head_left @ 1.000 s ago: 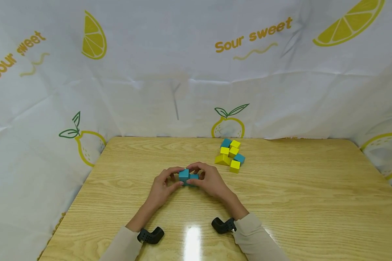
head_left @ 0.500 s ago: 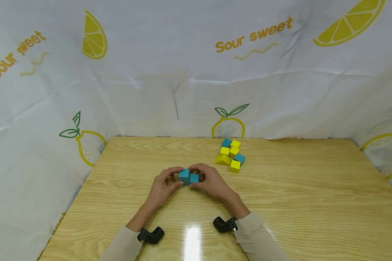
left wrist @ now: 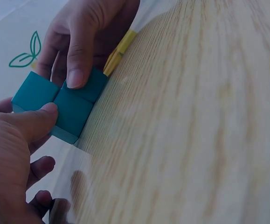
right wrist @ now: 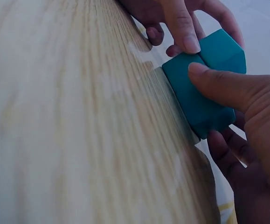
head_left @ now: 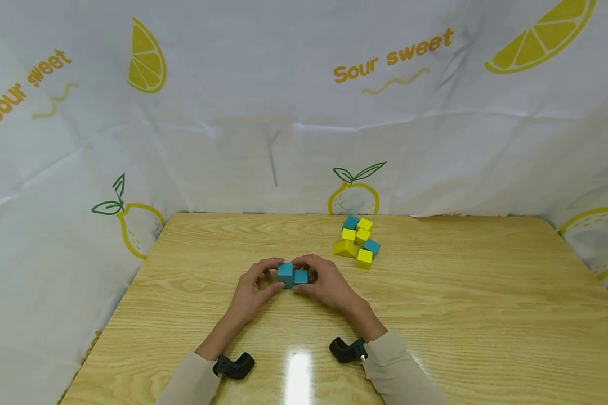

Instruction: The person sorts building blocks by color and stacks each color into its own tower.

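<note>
Three teal-blue cubes sit together on the wooden table. Two are stacked, the upper cube [head_left: 285, 269] over a lower cube [left wrist: 73, 112]; the third, a side cube [head_left: 301, 276], stands against the stack's right side. My left hand [head_left: 248, 289] grips the stack, its thumb near the seam between the two cubes in the left wrist view. The side cube is pinched by my right hand [head_left: 330, 282], whose thumb lies across its near face in the right wrist view. Fingers hide part of the cubes' far sides.
Behind and right of my hands lies a loose group of blocks: several yellow cubes [head_left: 364, 259], a yellow triangular block [head_left: 345, 248] and two blue blocks [head_left: 371, 246]. A white lemon-print cloth [head_left: 243, 169] hangs along the table's [head_left: 461, 315] back edge.
My right thumb and fingers have shifted slightly along the side cube, so more of that cube shows in the head view. The left hand and the stack have stayed practically still.
</note>
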The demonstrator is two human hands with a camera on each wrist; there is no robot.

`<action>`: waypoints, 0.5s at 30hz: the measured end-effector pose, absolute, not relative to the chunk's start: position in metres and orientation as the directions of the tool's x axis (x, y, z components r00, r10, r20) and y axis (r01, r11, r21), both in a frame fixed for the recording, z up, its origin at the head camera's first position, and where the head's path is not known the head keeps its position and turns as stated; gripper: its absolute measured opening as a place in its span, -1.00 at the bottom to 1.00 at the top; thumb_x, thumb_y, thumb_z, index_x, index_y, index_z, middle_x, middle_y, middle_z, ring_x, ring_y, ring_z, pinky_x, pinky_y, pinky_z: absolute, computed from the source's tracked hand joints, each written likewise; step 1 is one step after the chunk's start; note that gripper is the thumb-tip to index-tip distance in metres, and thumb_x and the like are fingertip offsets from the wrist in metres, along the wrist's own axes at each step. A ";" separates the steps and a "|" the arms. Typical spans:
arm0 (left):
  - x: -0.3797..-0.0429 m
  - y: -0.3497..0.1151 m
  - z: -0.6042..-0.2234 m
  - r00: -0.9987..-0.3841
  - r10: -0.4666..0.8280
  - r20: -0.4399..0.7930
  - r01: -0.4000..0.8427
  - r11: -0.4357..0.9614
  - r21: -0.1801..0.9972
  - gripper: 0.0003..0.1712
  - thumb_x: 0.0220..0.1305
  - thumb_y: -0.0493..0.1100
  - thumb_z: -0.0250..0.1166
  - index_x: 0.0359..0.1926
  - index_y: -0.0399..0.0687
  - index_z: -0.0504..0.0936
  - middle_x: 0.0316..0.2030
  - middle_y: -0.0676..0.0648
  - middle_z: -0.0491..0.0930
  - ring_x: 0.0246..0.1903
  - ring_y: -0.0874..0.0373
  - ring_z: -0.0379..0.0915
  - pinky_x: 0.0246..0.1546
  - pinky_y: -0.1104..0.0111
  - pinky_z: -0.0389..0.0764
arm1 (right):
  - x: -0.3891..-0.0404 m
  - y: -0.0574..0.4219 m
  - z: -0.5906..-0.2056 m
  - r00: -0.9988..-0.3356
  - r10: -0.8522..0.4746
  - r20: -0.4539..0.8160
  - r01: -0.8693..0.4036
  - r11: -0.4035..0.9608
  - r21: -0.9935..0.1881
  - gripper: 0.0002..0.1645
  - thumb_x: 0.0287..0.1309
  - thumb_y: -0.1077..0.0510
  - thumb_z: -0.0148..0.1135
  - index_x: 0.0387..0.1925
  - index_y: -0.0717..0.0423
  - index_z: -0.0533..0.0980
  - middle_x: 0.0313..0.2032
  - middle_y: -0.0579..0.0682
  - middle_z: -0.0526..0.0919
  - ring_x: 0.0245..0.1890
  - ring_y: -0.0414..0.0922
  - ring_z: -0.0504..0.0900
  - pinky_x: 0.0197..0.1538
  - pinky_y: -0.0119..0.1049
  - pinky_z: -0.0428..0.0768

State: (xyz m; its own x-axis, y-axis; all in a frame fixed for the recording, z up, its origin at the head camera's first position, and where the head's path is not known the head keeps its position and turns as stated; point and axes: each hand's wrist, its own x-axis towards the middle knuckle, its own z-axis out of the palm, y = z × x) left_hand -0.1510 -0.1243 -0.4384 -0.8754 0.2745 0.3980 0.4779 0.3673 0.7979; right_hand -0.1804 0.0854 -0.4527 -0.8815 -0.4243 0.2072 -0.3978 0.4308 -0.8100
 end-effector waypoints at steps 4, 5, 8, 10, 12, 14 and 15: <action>-0.151 -0.125 -0.438 -0.874 0.274 0.401 0.480 0.364 0.798 -0.47 0.10 -0.41 0.37 0.13 -0.15 0.54 -0.24 -0.22 0.52 -0.31 -0.21 0.36 -0.44 0.38 0.22 | -0.181 0.090 -0.452 -0.883 -0.422 0.206 -0.392 0.419 -0.819 -0.44 0.04 0.06 0.44 0.12 -0.12 0.49 -0.08 -0.15 0.56 -0.21 -0.19 0.48 -0.17 -0.24 0.50; -0.151 -0.124 -0.438 -0.873 0.275 0.403 0.483 0.363 0.797 -0.47 0.10 -0.41 0.38 0.13 -0.15 0.54 -0.24 -0.22 0.52 -0.31 -0.21 0.36 -0.45 0.40 0.21 | -0.181 0.092 -0.451 -0.882 -0.420 0.214 -0.395 0.410 -0.822 -0.44 0.05 0.04 0.43 0.12 -0.13 0.49 -0.08 -0.15 0.56 -0.19 -0.18 0.48 -0.16 -0.23 0.50; -0.151 -0.124 -0.437 -0.870 0.276 0.408 0.487 0.358 0.797 -0.48 0.09 -0.42 0.38 0.12 -0.17 0.54 -0.26 -0.27 0.52 -0.32 -0.22 0.36 -0.44 0.44 0.20 | -0.184 0.098 -0.448 -0.873 -0.411 0.260 -0.423 0.377 -0.824 -0.47 0.08 0.03 0.41 0.11 -0.07 0.50 -0.06 -0.11 0.59 -0.14 -0.15 0.50 -0.14 -0.20 0.51; -0.151 -0.124 -0.437 -0.870 0.278 0.409 0.488 0.357 0.796 -0.48 0.09 -0.42 0.38 0.12 -0.17 0.55 -0.26 -0.27 0.52 -0.32 -0.23 0.36 -0.43 0.44 0.20 | -0.183 0.102 -0.440 -0.873 -0.395 0.286 -0.432 0.357 -0.828 -0.52 0.13 0.08 0.37 0.10 0.02 0.51 -0.07 -0.04 0.61 -0.14 -0.11 0.52 -0.14 -0.18 0.51; -0.151 -0.124 -0.438 -0.869 0.278 0.410 0.489 0.354 0.797 -0.48 0.09 -0.42 0.38 0.12 -0.17 0.55 -0.26 -0.24 0.52 -0.31 -0.23 0.36 -0.43 0.42 0.21 | -0.179 0.107 -0.427 -0.878 -0.371 0.302 -0.431 0.341 -0.835 -0.58 0.17 0.15 0.33 0.07 0.13 0.52 -0.10 0.08 0.62 -0.17 -0.05 0.53 -0.15 -0.15 0.51; -0.151 -0.124 -0.439 -0.864 0.280 0.417 0.497 0.350 0.794 -0.48 0.09 -0.42 0.38 0.12 -0.17 0.55 -0.24 -0.19 0.53 -0.31 -0.23 0.36 -0.43 0.40 0.22 | -0.180 0.114 -0.423 -0.889 -0.330 0.316 -0.425 0.339 -0.839 -0.62 0.20 0.22 0.29 0.05 0.22 0.53 -0.13 0.17 0.62 -0.21 0.01 0.54 -0.18 -0.13 0.51; -0.151 -0.124 -0.439 -0.862 0.283 0.421 0.502 0.348 0.792 -0.48 0.09 -0.42 0.37 0.12 -0.18 0.55 -0.23 -0.17 0.53 -0.32 -0.23 0.36 -0.43 0.39 0.22 | -0.181 0.118 -0.422 -0.894 -0.306 0.327 -0.424 0.338 -0.840 -0.64 0.20 0.25 0.28 0.04 0.24 0.53 -0.15 0.18 0.62 -0.23 0.02 0.54 -0.19 -0.11 0.51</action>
